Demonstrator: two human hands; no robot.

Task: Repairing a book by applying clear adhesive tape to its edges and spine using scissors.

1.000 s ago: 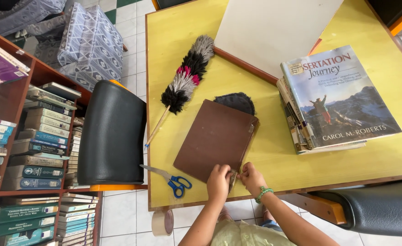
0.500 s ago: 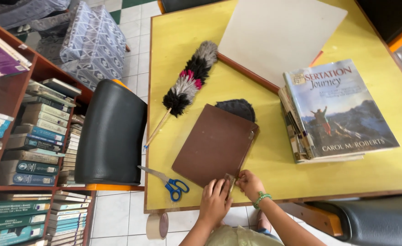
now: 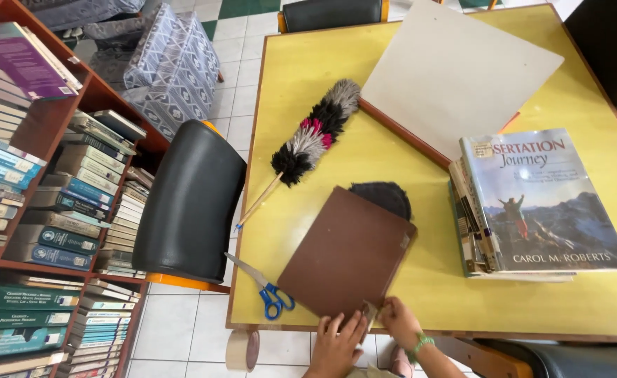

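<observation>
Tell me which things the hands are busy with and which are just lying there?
Busy with: left hand and right hand on the near corner of the brown book.

Lying about: scissors, feather duster, tape roll, book stack, pale board, dark cloth.

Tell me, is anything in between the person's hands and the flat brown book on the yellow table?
No. Both the left hand and the right hand already touch the near corner of the flat brown book. The blue-handled scissors lie off to the side.
</observation>
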